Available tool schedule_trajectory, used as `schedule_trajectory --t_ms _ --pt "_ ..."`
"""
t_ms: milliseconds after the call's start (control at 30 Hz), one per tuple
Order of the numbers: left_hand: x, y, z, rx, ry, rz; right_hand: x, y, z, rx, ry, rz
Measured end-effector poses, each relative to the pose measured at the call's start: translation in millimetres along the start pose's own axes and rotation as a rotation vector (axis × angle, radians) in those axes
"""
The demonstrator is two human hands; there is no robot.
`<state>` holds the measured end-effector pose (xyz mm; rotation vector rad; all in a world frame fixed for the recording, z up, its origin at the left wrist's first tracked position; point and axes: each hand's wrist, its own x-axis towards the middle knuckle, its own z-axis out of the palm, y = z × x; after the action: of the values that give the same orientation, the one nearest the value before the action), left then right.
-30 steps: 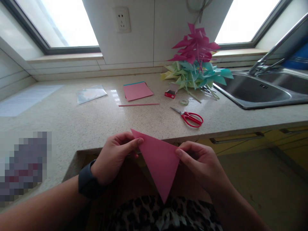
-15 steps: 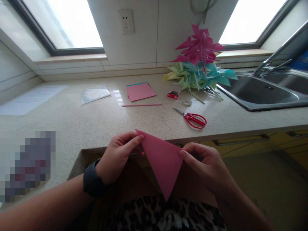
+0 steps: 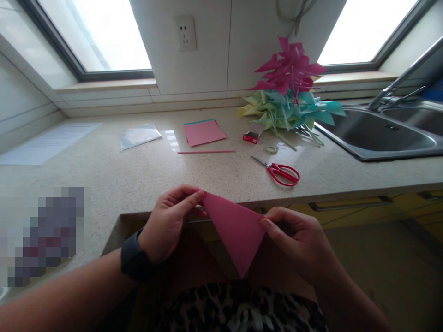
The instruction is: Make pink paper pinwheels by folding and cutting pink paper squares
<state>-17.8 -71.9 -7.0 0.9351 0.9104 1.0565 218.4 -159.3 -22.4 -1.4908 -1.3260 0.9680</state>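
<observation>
A sheet of pink paper (image 3: 236, 230), folded into a triangle, hangs over my lap in front of the counter edge with one point downward. My left hand (image 3: 175, 219) pinches its upper left corner between thumb and fingers. At the upper right corner, my right hand (image 3: 294, 235) grips the paper the same way. Beyond them on the counter lie red-handled scissors (image 3: 282, 174), a thin pink stick (image 3: 206, 152) and a small stack of pink paper (image 3: 206, 132) with a blue edge showing.
Paper pinwheels (image 3: 292, 99) in pink, blue and yellow-green are heaped by the sink (image 3: 387, 131). Near them sit a small red box (image 3: 251, 137) and a tape roll (image 3: 271, 150). A clear packet (image 3: 140, 136) and printed sheets (image 3: 51, 143) lie left on the counter (image 3: 138, 180).
The triangle's lower point has risen slightly and the paper tilts a little more away. Both hands keep their hold on its corners. The whole view has shifted slightly.
</observation>
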Motion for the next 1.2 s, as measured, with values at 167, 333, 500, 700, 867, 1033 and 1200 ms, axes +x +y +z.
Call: schedule_trajectory --t_ms 167,333,500,700,867,1033,1200 --pt "0.6 -0.6 -0.7 -0.001 -0.015 0.006 -2.1 1.8 -0.1 -0.026 0.001 -0.018" --pt "0.6 0.3 0.6 -0.030 -0.006 0.029 -2.0 0.5 0.3 -0.057 -0.012 -0.052" --pt "-1.3 0.1 2.4 -0.052 0.010 0.049 -0.9 -0.6 0.4 -0.038 -0.029 -0.043" --pt "-1.2 2.1 1.5 -0.055 0.050 0.069 0.9 0.0 -0.6 -0.011 -0.053 -0.043" --pt "2.2 5.3 0.8 -0.064 0.060 0.050 2.0 -1.2 -2.1 0.004 -0.059 -0.025" --pt "1.6 4.0 1.1 -0.097 0.047 0.076 4.2 -4.2 -1.6 0.003 -0.074 -0.026" --pt "4.0 5.7 1.9 -0.134 0.050 0.102 7.1 -9.2 -4.3 -0.030 -0.056 -0.073"
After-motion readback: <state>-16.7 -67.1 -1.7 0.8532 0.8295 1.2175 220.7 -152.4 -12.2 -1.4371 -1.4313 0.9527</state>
